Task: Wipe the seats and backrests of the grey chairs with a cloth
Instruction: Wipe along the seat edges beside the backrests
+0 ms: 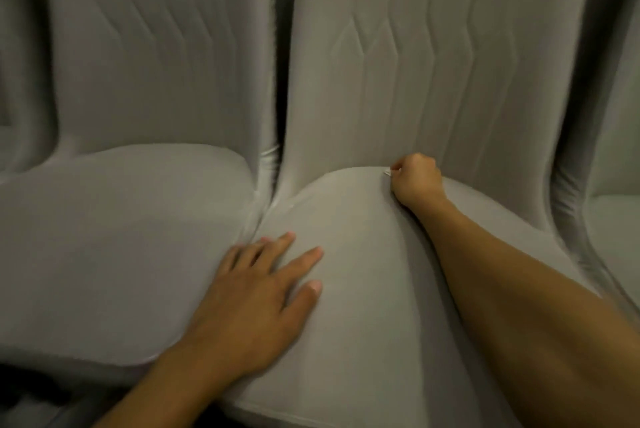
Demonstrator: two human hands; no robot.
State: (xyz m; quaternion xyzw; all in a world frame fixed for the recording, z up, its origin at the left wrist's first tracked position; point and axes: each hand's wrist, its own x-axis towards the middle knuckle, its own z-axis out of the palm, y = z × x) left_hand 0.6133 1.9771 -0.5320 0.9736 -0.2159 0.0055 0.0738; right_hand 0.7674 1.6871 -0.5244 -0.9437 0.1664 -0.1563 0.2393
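Observation:
Two grey chairs stand side by side, close in front of me. My left hand rests flat with spread fingers on the near left part of the middle chair's seat, by the gap to the left chair's seat. My right hand is curled into a fist at the back of that seat, where it meets the backrest. A small white scrap of cloth sticks out of the fist; the rest of it is hidden inside the hand.
The left chair's backrest rises at the upper left. A third grey seat shows at the right edge. Dark floor lies under the seat fronts at the bottom left.

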